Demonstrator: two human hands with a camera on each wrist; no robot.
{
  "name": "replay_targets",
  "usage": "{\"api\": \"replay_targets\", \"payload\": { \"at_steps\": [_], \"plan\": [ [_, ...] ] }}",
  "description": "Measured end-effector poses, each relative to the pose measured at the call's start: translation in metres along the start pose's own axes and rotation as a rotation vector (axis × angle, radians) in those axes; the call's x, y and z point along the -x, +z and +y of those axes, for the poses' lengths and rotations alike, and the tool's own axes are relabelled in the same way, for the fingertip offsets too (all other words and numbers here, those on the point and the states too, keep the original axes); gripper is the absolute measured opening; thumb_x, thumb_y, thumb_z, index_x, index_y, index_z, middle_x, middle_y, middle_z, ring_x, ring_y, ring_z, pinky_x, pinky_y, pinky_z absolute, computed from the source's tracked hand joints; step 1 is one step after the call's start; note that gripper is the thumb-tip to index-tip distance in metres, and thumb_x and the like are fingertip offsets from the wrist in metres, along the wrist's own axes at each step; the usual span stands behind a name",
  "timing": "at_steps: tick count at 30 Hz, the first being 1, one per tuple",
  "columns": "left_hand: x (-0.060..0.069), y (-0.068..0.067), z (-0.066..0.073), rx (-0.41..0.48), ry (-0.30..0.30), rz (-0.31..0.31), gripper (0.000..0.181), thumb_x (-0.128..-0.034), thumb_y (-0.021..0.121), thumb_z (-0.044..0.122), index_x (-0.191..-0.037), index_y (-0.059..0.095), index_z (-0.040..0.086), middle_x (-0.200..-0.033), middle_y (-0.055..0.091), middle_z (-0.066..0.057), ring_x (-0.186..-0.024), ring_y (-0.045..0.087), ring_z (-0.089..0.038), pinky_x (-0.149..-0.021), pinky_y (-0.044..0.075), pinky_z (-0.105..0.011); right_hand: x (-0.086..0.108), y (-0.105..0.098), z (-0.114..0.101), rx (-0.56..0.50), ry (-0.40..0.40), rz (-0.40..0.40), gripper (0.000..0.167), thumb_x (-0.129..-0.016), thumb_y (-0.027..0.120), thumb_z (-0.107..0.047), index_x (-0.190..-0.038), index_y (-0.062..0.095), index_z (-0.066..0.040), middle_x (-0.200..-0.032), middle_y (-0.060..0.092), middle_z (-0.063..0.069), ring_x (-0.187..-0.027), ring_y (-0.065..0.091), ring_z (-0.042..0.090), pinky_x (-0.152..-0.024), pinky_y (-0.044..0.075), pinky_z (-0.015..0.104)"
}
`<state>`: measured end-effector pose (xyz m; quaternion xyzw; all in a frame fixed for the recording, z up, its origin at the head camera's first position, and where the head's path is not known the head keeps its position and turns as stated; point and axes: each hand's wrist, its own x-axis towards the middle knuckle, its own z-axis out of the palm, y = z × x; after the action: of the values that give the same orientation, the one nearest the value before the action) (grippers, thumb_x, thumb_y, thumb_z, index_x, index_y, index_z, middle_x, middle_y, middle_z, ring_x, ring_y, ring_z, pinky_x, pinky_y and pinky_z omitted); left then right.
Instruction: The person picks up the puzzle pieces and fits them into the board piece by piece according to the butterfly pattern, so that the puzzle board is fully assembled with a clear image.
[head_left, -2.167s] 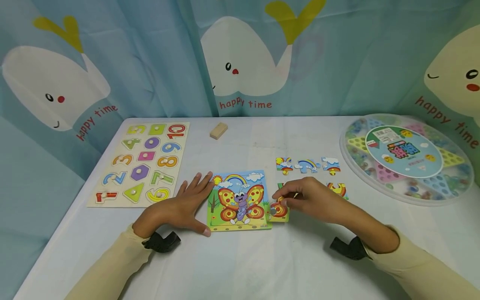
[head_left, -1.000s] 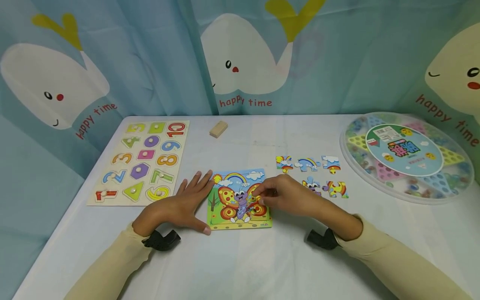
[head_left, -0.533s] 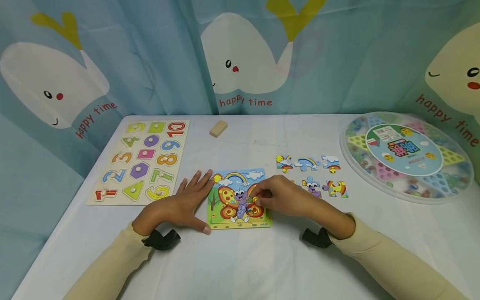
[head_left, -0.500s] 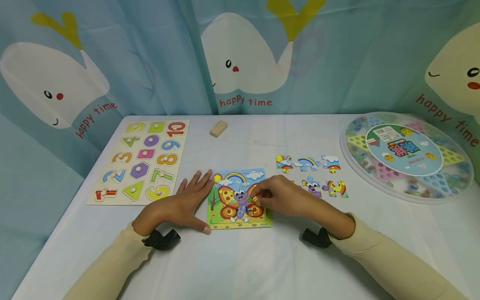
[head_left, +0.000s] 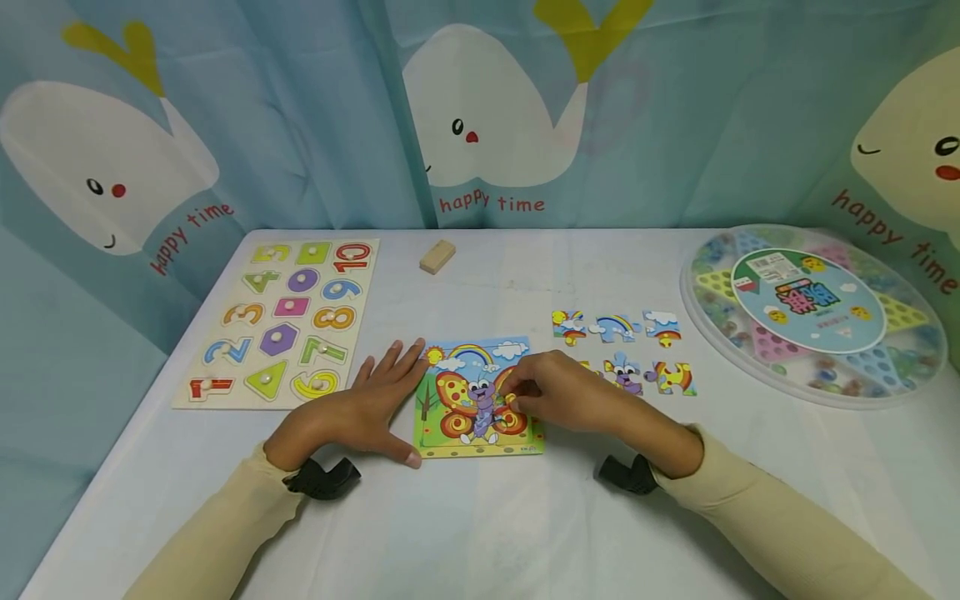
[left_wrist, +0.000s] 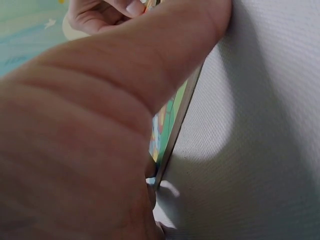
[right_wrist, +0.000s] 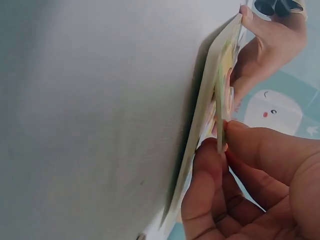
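Note:
A square butterfly puzzle board (head_left: 480, 452) lies flat in the middle of the table in the head view. My left hand (head_left: 367, 415) rests at its left edge, fingers spread and thumb by the lower left corner. Over the right side of the board, my right hand (head_left: 566, 390) pinches a puzzle piece between thumb and fingertips. The right wrist view shows this puzzle piece (right_wrist: 220, 117) edge-on, tilted against the board's face; its far end seems to touch the board. In the head view my fingers partly hide it.
Right of the board lie several loose puzzle pieces (head_left: 617, 329) in two rows, the nearer row partly hidden by my right hand. A number-and-shape peg board (head_left: 251, 333) is at left, a small wooden block (head_left: 437, 257) behind, and a round marble game box (head_left: 810, 317) at right.
My right hand has taken the puzzle piece from beside the board and carried it left over the butterfly's right wing. In the last half second it barely moves. My left hand stays put.

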<state>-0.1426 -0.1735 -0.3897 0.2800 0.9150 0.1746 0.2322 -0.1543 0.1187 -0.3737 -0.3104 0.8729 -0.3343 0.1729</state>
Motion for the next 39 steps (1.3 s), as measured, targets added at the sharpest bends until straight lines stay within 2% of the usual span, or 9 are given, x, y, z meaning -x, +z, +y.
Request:
{"api": "replay_targets", "payload": {
  "at_steps": [6,13,19,29,37,39],
  "plan": [
    [0.0006,-0.0002,-0.0002,0.001,0.003,0.004,0.127,-0.0678,0.084,0.053,-0.157,0.006,0.008,-0.162,-0.013,-0.005,-0.145,-0.019,-0.029,-0.113,-0.007,-0.058,-0.0022,0.0018,-0.0046,0.042,0.009,-0.002,0.013,-0.087,0.068,0.000,-0.098,0.074,-0.005,-0.093,0.067,-0.003,-0.077,0.054,0.012,-0.064,0.049,0.026],
    [-0.0002,0.0004,-0.0003,-0.009,-0.001,0.003,0.127,-0.0677,0.084,0.053,-0.157,0.006,0.009,-0.162,-0.013,-0.005,-0.145,-0.019,-0.029,-0.113,-0.007,-0.057,-0.0014,0.0018,-0.0046,0.089,-0.031,0.006,0.012,-0.087,0.068,0.001,-0.096,0.074,-0.005,-0.090,0.062,-0.003,-0.080,0.055,0.011,-0.067,0.050,0.025],
    [0.0000,-0.0005,0.0006,-0.006,-0.003,-0.003,0.126,-0.0680,0.084,0.052,-0.157,0.006,0.008,-0.162,-0.013,-0.006,-0.145,-0.019,-0.029,-0.113,-0.007,-0.057,-0.0020,0.0013,-0.0047,0.085,-0.023,-0.009,0.011,-0.087,0.068,0.000,-0.095,0.074,-0.006,-0.092,0.063,-0.004,-0.079,0.055,0.010,-0.068,0.049,0.026],
    [0.0001,-0.0003,0.0004,0.002,-0.004,-0.003,0.126,-0.0681,0.084,0.052,-0.157,0.007,0.008,-0.162,-0.012,-0.006,-0.145,-0.018,-0.029,-0.113,-0.007,-0.057,-0.0035,0.0016,-0.0051,0.108,0.011,0.013,0.019,-0.085,0.074,-0.005,-0.104,0.074,-0.007,-0.092,0.065,-0.004,-0.075,0.052,0.010,-0.068,0.047,0.026],
    [-0.0001,-0.0003,-0.0002,-0.002,-0.002,-0.005,0.126,-0.0682,0.084,0.053,-0.157,0.006,0.009,-0.162,-0.013,-0.005,-0.145,-0.019,-0.029,-0.113,-0.007,-0.057,-0.0017,-0.0003,-0.0059,0.088,0.002,-0.019,0.009,-0.085,0.074,-0.006,-0.094,0.074,-0.008,-0.090,0.063,-0.005,-0.079,0.055,0.012,-0.069,0.050,0.026],
    [0.0000,-0.0004,0.0000,-0.001,-0.002,-0.003,0.126,-0.0682,0.084,0.052,-0.157,0.006,0.009,-0.162,-0.013,-0.005,-0.145,-0.019,-0.029,-0.113,-0.007,-0.057,-0.0015,-0.0004,-0.0066,0.077,0.003,-0.031,0.012,-0.084,0.076,-0.008,-0.095,0.074,-0.008,-0.092,0.062,-0.004,-0.081,0.055,0.013,-0.071,0.050,0.026]
  ]
}}
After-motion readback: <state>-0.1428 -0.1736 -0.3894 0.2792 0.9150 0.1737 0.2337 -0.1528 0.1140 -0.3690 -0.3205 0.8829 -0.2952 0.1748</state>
